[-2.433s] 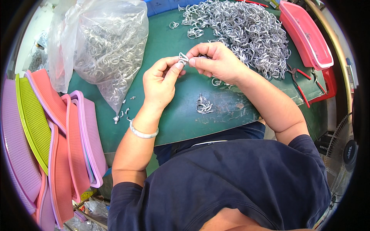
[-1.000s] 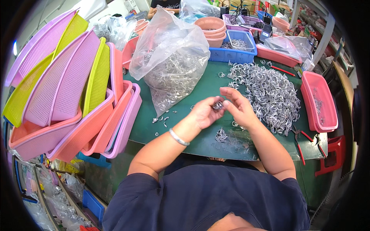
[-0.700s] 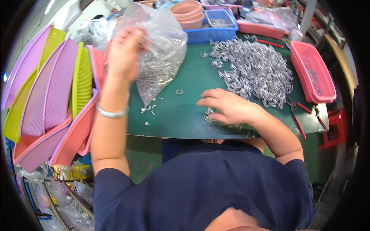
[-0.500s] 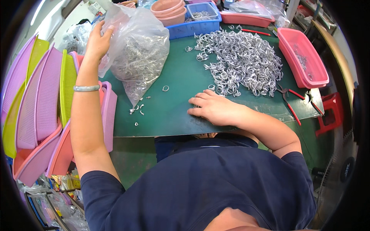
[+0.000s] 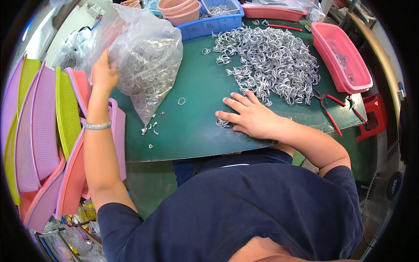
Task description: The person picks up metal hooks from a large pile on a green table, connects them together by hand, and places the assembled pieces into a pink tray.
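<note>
My left hand [image 5: 104, 73] closes on the side of a clear plastic bag [image 5: 150, 65] that holds many silvery rings. The bag stands at the table's left, its lower corner pointing toward me. My right hand [image 5: 254, 117] lies palm down with fingers spread, near the table's front edge. A small cluster of rings [image 5: 222, 123] shows beside and partly beneath its fingers. Just beyond the fingertips spreads a large heap of silvery rings [image 5: 275, 63]. One loose ring [image 5: 181, 101] lies between the bag and my right hand. Several small metal bits [image 5: 150, 126] lie below the bag's corner.
Red-handled pliers [image 5: 326, 107] lie at the table's right, below a pink tray [image 5: 342, 59] with a few rings. A blue bin [image 5: 209, 25] and stacked pink bowls [image 5: 180, 12] stand at the back. Purple, green and orange baskets [image 5: 48, 122] lean at the left.
My left hand has come down from the bag's upper edge and closed on its side. The fingers of my right hand have spread, uncovering the small ring cluster. The view has shifted slightly.
</note>
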The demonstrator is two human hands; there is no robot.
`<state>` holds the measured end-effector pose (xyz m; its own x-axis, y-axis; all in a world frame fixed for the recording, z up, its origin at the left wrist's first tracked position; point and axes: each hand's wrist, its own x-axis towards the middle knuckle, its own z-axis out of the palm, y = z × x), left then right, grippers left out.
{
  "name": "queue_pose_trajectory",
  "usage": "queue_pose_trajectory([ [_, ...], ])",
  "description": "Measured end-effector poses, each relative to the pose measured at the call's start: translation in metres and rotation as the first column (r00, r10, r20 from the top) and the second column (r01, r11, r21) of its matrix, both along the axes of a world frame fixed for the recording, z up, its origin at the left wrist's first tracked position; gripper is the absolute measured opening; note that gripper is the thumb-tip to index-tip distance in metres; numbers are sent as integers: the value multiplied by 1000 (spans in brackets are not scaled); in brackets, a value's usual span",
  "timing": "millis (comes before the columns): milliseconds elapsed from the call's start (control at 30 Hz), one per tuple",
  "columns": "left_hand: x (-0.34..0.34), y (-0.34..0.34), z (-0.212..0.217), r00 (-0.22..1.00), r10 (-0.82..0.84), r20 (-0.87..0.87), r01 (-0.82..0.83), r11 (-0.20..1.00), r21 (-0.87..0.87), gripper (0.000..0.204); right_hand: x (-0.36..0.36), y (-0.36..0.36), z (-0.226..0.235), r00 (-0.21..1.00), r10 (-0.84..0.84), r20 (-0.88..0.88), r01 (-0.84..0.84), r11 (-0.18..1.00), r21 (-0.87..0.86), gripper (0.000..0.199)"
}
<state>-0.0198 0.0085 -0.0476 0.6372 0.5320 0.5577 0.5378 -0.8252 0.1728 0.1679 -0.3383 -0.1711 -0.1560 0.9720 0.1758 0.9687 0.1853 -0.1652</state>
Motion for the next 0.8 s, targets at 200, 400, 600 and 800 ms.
queue_pose_trajectory([
  [200, 17, 25, 64, 994, 112, -12, -108, 977, 184, 37, 2, 2, 0, 999, -35, -17, 35, 999, 15, 54],
  [400, 3, -75, 62, 981, 26, -194, 64, 894, 443, 60, 9, -8, 8, 977, -212, 30, 212, 977, 7, 60],
  [600, 17, -173, -8, 822, -552, -141, 558, 830, 10, 56, 12, -2, -6, 993, -121, -5, 121, 993, 15, 51],
  [800, 49, -203, -101, 689, -679, -252, 545, 716, -437, 39, 21, 9, 13, 980, -197, 13, 195, 978, 78, 58],
])
